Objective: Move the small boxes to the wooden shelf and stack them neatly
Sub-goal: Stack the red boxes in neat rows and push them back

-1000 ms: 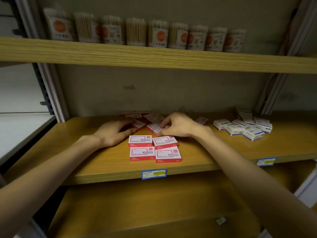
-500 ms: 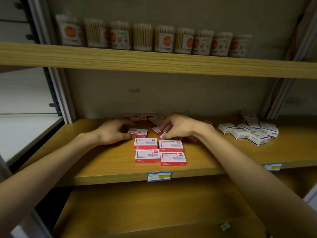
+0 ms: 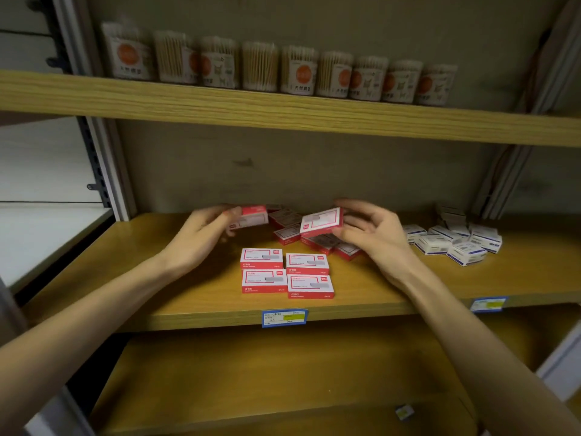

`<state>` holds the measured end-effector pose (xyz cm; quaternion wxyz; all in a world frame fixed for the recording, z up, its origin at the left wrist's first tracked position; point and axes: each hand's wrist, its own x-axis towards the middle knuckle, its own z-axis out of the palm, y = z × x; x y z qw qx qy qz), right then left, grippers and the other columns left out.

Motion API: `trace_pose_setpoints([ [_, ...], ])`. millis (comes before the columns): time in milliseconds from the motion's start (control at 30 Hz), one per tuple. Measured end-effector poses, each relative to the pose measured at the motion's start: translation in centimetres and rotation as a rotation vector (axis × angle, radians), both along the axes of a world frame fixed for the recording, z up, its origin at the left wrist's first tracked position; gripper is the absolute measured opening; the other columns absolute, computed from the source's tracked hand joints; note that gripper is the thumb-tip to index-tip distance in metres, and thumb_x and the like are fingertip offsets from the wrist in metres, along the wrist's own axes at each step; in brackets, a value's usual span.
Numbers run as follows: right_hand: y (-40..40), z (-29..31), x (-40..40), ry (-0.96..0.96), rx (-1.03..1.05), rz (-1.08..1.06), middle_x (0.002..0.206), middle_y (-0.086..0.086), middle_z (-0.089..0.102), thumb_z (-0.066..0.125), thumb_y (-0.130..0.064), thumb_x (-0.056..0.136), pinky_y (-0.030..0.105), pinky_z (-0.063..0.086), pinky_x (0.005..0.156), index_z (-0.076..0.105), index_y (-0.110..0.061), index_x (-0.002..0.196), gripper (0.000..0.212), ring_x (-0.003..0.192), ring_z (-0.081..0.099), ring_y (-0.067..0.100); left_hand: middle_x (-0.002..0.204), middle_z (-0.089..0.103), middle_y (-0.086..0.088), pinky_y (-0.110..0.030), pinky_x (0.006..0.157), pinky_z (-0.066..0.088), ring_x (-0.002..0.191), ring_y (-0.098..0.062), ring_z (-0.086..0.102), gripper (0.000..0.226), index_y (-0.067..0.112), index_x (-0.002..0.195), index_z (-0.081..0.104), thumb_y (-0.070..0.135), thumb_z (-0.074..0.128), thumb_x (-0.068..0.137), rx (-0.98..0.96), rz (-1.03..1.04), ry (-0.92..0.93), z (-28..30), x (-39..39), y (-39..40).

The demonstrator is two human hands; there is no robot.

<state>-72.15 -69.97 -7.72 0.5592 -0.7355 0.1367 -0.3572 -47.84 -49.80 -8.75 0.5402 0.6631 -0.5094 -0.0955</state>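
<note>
Moved: both hands lifted off shelf since 0.5 s ago, each w/ one red box now raised.
L box: red box (image 3: 253, 216) pinched in left hand (image 3: 201, 234) grip, above far-left of pile.
R box: tilted box (image 3: 321, 221), right hand (image 3: 369, 229) fingers clamped on its right end.
Pile: loose red boxes (image 3: 287, 236) on wooden shelf (image 3: 195, 297), far of the grid.
Grid: four neat boxes (image 3: 286, 273) near front edge, 2x2.
Meaning: prob. next layer goes on grid.
Right: white-blue boxes (image 3: 456, 243) well apart, untouched.

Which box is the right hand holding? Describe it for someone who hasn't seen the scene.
On the middle wooden shelf, behind four squared-up red boxes, lies a loose red pile. The right hand grips one red box above it, tilted.
</note>
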Motion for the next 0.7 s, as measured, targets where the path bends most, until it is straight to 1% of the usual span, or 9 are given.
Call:
trace_pose_setpoints([
  [67,0.8,-0.8,-1.4,-0.003,0.009,0.060,0.126,0.005,0.071,0.076,0.008,0.081,0.029,0.055,0.096,0.066,-0.017,0.127,0.053,0.119,0.067,0.016,0.101,0.074,-0.003,-0.030,0.079,0.053,0.094,-0.016,0.069,0.034,0.018,0.108,0.071,0.042,0.047,0.102,-0.018,-0.028,-0.031,0.2,-1.4,0.6],
  [100,1.1,-1.2,-1.9,0.014,0.006,0.078,0.126,0.005,0.071,0.076,0.009,0.081,0.028,0.055,0.095,0.066,-0.015,0.128,0.054,0.119,0.067,0.016,0.098,0.075,0.000,-0.030,0.078,0.054,0.095,-0.015,0.069,0.036,0.016,0.105,0.072,0.043,0.048,0.100,-0.032,-0.024,-0.045,0.2,-2.2,0.9],
  [200,2.0,-2.2,-3.0,0.057,0.008,0.109,0.128,0.003,0.070,0.077,0.007,0.079,0.027,0.056,0.095,0.068,-0.017,0.125,0.053,0.121,0.066,0.016,0.090,0.075,0.008,-0.023,0.067,0.055,0.093,-0.012,0.070,0.034,0.018,0.094,0.073,0.046,0.053,0.097,-0.054,0.045,-0.073,-0.4,-3.9,1.4],
  [267,2.6,-2.6,-3.6,0.051,0.044,0.127,0.125,0.002,0.072,0.077,0.006,0.079,0.029,0.057,0.095,0.068,-0.018,0.124,0.052,0.120,0.066,0.016,0.088,0.075,0.011,-0.021,0.065,0.055,0.091,-0.009,0.070,0.032,0.021,0.092,0.074,0.047,0.056,0.094,-0.020,0.074,-0.096,-1.1,-4.6,1.7],
  [333,3.1,-3.0,-4.0,0.052,0.086,0.137,0.122,-0.002,0.073,0.078,0.000,0.076,0.031,0.058,0.092,0.068,-0.020,0.123,0.052,0.120,0.066,0.014,0.085,0.075,0.008,-0.027,0.066,0.057,0.088,-0.010,0.071,0.033,0.020,0.089,0.076,0.048,0.059,0.094,-0.019,0.109,-0.105,-1.5,-5.0,2.0],
  [400,3.4,-3.2,-4.3,0.054,0.082,0.149,0.124,-0.001,0.072,0.079,-0.008,0.072,0.034,0.059,0.092,0.068,-0.021,0.122,0.053,0.122,0.065,0.015,0.079,0.075,0.002,-0.029,0.064,0.054,0.081,-0.014,0.071,0.036,0.016,0.083,0.076,0.046,0.061,0.094,-0.031,0.124,-0.055,-1.5,-5.0,2.2],
  [500,3.6,-3.6,-4.6,0.039,0.054,0.163,0.124,-0.002,0.072,0.080,-0.011,0.070,0.035,0.058,0.093,0.068,-0.019,0.122,0.054,0.122,0.065,0.017,0.068,0.071,-0.007,-0.021,0.056,0.048,0.065,-0.020,0.067,0.038,0.011,0.079,0.076,0.044,0.064,0.093,0.027,0.098,0.025,-1.5,-5.1,2.5],
  [600,3.3,-3.8,-4.8,0.048,0.010,0.139,0.122,-0.002,0.072,0.080,-0.013,0.070,0.033,0.059,0.093,0.070,-0.018,0.119,0.051,0.119,0.066,0.017,0.068,0.071,-0.010,-0.018,0.053,0.046,0.060,-0.022,0.064,0.035,0.009,0.081,0.077,0.041,0.067,0.093,0.058,0.096,0.045,-1.7,-5.3,2.8],
  [700,2.6,-4.2,-5.0,0.123,-0.170,0.056,0.122,-0.004,0.069,0.083,-0.013,0.076,0.037,0.059,0.090,0.072,-0.024,0.118,0.045,0.115,0.065,0.015,0.069,0.072,-0.013,-0.021,0.052,0.051,0.059,-0.023,0.066,0.023,0.012,0.095,0.075,0.034,0.068,0.093,0.035,0.091,0.073,-1.8,-5.2,2.9],
])
